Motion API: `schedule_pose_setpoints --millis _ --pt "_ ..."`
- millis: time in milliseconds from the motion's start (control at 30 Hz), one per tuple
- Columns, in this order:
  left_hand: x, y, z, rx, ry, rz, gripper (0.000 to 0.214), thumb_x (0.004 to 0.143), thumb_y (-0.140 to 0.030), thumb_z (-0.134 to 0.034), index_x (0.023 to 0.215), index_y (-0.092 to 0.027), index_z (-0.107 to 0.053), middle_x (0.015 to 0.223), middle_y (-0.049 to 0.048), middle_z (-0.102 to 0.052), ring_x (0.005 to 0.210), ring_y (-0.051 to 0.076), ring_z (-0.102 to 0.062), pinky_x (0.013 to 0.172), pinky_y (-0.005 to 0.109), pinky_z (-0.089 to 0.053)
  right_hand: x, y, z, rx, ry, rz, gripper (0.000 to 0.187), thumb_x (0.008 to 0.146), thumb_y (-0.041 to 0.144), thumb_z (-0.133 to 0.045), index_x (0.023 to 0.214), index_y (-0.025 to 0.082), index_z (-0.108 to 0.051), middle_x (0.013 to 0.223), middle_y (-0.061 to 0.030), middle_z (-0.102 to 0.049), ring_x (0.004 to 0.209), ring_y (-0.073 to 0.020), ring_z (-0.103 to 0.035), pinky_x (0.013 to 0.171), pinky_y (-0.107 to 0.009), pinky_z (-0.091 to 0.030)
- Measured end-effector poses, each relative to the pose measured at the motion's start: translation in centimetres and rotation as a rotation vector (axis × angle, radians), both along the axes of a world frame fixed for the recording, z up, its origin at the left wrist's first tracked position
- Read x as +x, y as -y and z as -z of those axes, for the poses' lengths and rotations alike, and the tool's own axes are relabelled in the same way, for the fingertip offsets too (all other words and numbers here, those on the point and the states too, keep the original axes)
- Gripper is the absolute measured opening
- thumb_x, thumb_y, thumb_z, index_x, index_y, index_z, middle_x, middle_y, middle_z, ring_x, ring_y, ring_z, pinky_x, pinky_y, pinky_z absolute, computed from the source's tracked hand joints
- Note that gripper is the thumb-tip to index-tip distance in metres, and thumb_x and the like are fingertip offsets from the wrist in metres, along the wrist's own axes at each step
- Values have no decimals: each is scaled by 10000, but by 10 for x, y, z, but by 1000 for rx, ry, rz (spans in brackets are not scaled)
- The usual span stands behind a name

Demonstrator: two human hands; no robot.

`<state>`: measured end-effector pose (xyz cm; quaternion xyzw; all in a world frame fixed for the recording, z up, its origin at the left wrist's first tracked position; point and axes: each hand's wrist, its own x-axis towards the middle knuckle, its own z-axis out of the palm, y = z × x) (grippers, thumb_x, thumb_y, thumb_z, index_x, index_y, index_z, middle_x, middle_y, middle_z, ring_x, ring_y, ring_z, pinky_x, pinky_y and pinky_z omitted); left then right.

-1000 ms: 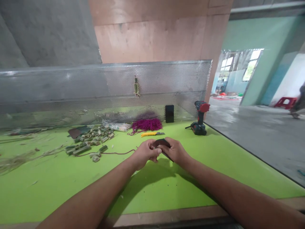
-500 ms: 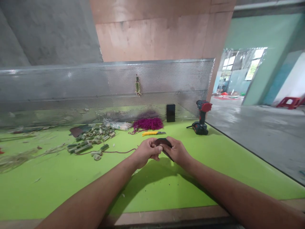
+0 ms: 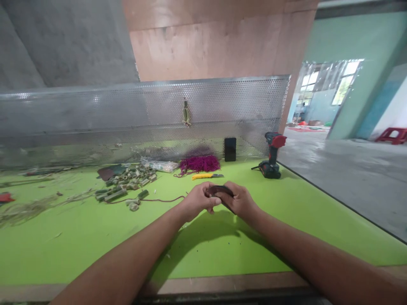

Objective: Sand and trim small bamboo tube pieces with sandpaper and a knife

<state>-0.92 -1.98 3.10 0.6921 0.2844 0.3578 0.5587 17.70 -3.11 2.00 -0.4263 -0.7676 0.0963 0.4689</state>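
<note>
Above the green tabletop, both of my hands meet around a dark, thin, bent sheet of sandpaper (image 3: pixel 225 189). My right hand (image 3: pixel 242 201) is closed on its right side, and one flap sticks out below the fingers. At the other side, my left hand (image 3: pixel 201 199) pinches near the sheet's left edge, its thumb pointing across toward the right hand. Whether some small piece lies between the fingers is hidden. Just beyond the hands is a yellow utility knife (image 3: pixel 205 176), blade to the right.
Cut bamboo pieces (image 3: pixel 130 180) are heaped left of centre, by a brown-and-dark sheet (image 3: pixel 108 172) and a thin cord (image 3: pixel 162 200). Purple string (image 3: pixel 202 164), a phone (image 3: pixel 230 149) and a cordless drill (image 3: pixel 271 156) stand at the back. A bamboo figure (image 3: pixel 186 112) hangs on the perforated metal screen (image 3: pixel 216 99).
The view has shifted slightly, so everything sits a little differently in frame. Both hands keep hold of the sandpaper, which has turned slightly; the left thumb reaches a bit farther right.
</note>
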Motion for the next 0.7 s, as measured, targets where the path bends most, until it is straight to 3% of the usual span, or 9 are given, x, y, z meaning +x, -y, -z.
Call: schedule_pose_setpoints --millis 167,300,467,600,700 --pt "2 0 1 -48 12 31 548 609 -412 -867 970 -127 -568 664 -52 -511 542 80 -536 556 269 -552 2 0 -4 29 -38 15 251 885 423 -592 790 193 -627 666 -2 -618 606 -136 -551 550 -228 -379" --pt "1 -2 3 -46 -20 -34 520 613 -382 -869 959 -121 -581 720 -21 -568 594 86 -557 576 262 -555 3 0 -3 10 56 7 296 870 439 -604 711 190 -599 589 10 -559 541 -126 -492 515 -235 -336" --pt "1 -1 4 -65 -5 43 518 613 -371 -872 982 -133 -598 666 -47 -524 561 80 -544 570 264 -549 4 -2 0 4 -2 -21 278 885 434 -588 748 193 -606 632 5 -583 584 -131 -526 546 -232 -369" --pt "1 1 4 -108 35 10 563 585 -357 -891 995 -135 -575 778 -3 -588 667 106 -590 614 268 -555 3 -2 0 -5 33 -61 293 874 436 -608 714 191 -591 595 11 -563 543 -124 -504 519 -231 -351" --pt "-1 0 2 -128 55 106 561 622 -326 -877 1054 -152 -566 750 -22 -574 659 95 -580 667 289 -561 4 -2 -4 28 -17 -29 262 872 418 -614 745 190 -601 637 3 -597 576 -130 -529 542 -234 -374"
